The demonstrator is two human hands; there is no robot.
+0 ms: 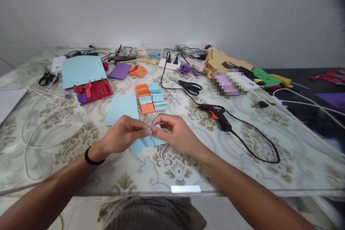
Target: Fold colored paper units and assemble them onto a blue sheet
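Left grip (125, 136), right grip (174, 133), pinching crosswise strip (140, 146)

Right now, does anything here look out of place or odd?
The glue gun lies on its side, a red light showing on it, its cord looping right of the right hand, which pinches blue paper with the left hand. Nothing looks spilled.

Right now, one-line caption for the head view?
Left hand and right hand pinch a folded light-blue paper near a glue gun.
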